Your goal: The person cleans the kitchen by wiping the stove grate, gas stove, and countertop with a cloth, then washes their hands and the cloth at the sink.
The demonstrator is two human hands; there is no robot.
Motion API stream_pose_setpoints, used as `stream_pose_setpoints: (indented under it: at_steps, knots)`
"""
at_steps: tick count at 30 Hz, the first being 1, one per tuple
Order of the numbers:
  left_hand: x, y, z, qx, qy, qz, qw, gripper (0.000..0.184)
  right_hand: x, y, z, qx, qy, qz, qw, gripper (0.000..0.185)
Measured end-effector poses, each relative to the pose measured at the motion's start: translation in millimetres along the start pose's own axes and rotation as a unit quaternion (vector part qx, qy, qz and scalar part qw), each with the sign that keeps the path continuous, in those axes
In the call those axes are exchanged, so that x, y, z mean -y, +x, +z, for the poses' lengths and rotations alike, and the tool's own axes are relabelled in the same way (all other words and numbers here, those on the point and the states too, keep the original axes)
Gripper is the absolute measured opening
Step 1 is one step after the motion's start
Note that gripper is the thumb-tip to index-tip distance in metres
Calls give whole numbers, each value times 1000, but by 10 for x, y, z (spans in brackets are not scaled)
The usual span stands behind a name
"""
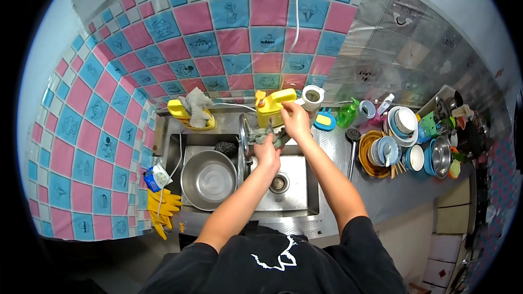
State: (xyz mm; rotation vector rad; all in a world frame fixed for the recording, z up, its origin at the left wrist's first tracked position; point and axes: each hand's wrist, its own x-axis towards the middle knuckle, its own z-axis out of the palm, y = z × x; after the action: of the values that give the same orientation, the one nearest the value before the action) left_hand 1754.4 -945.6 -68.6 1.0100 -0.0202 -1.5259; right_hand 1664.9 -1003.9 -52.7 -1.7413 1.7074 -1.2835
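A grey-green cloth [260,136] is bunched at the back of the right sink basin [291,201], beside the curved metal faucet [241,147]. My left hand [267,155] is closed on the cloth's near side. Higher and to the right, my right hand [296,121] has its fingers bent together near the handle of a yellow jug [267,110]; what they hold, if anything, is hidden. A white and grey pitcher [312,97] stands just behind that hand. In the left basin rests a large metal pot [208,179], with a dark scrubber [225,148] behind it.
A yellow container with a grey rag [196,106] stands back left. Yellow gloves [162,209] hang at the left edge. Right of the sink are a blue-yellow sponge [325,121], green bottle [346,113], black brush [353,135], stacked bowls [388,149] and a metal bowl [441,156].
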Motion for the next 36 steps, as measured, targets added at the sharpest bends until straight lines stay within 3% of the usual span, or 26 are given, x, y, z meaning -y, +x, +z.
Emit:
stream_pose_setpoints:
  at_steps: [2, 5, 7, 8, 9, 10, 12, 15, 17, 23, 36]
  knots:
    - [289, 477, -132, -71, 20, 145, 987, 47, 139, 252, 109, 5, -3, -58, 998, 26]
    - [174, 509, 68, -130, 102, 215, 962, 56, 303, 509, 340, -7, -19, -115, 993, 34]
    - [104, 519, 160, -161, 97, 209, 960, 59, 371, 606, 401, 106, -85, -68, 988, 38]
    - [92, 552, 171, -145, 67, 223, 962, 58, 330, 642, 441, 162, -52, -7, 985, 38]
    - [87, 587, 180, -130, 36, 235, 963, 56, 269, 666, 465, 165, -53, -8, 985, 38]
    - [95, 626, 184, -133, 34, 233, 963, 56, 188, 674, 475, 168, -46, -22, 984, 37]
    - [96, 677, 204, -69, -109, 199, 972, 50, 84, 668, 476, 145, -34, -94, 984, 35]
    - [67, 736, 216, -24, -148, 201, 968, 44, 6, 685, 473, 172, -20, -99, 980, 33]
    - [28, 775, 261, -53, -153, 196, 967, 41, -15, 695, 484, 193, -19, -86, 977, 32]
    - [-55, 906, 225, 51, -243, 81, 965, 31, -20, 726, 480, 237, 5, -71, 969, 30]
    - [-58, 978, 153, 81, -298, 49, 950, 38, -22, 726, 469, 253, -16, -95, 963, 28]
